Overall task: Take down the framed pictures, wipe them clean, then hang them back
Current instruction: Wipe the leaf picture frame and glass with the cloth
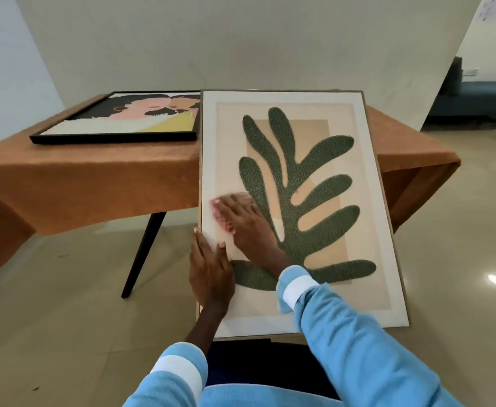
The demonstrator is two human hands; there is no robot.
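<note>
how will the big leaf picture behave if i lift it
The leaf picture looks stiff and flat, so it should lift as one board. It only leans on the table, so a push could slide it. Broad, so probably awkward to carry.

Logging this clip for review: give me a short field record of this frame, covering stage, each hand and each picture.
stage: wiping the leaf picture
leaf picture: tilted, upper end on the table
right hand: flat on a pinkish cloth, lower left of the picture; blurred
left hand: flat against its left edge
black-framed picture: lying flat on the table, untouched
</note>
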